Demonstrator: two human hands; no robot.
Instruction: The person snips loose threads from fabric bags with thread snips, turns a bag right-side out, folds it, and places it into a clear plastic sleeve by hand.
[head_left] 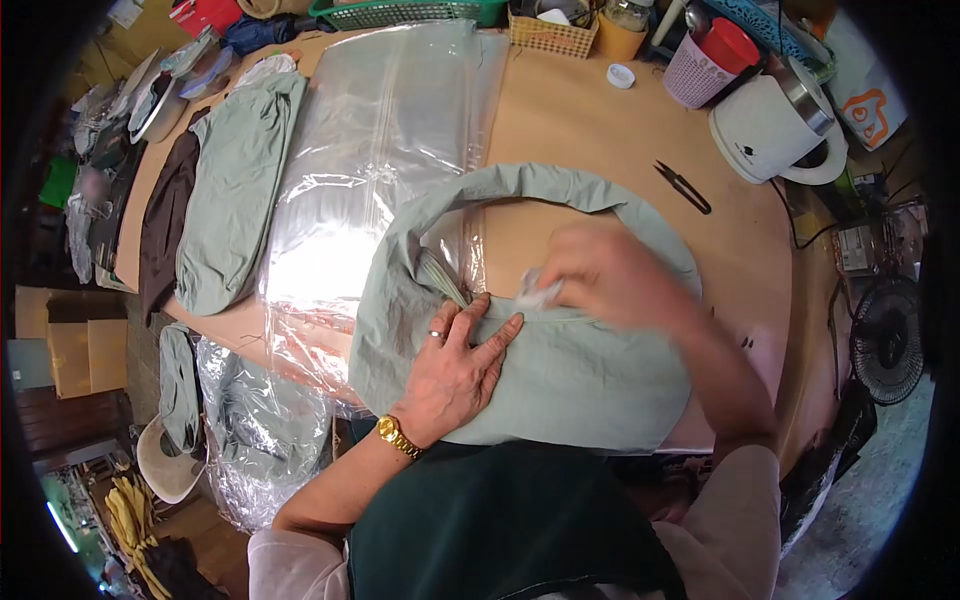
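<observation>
A pale green fabric bag (590,385) with a wide looped strap lies flat on the brown table in front of me. My left hand (455,370), with a ring and a gold watch, rests with fingers spread on the bag near its upper opening edge. My right hand (610,275), blurred by motion, pinches a small whitish wad (537,290) over the same edge, just right of my left fingertips. A bit of striped lining (440,275) shows at the left end of the opening.
Clear plastic sheets (370,130) lie left of the bag, beside folded green fabric (235,190) and brown fabric (172,215). Black snips (684,187) lie at the right. A white kettle (760,130), a pink basket (697,72) and a green basket (410,14) line the back.
</observation>
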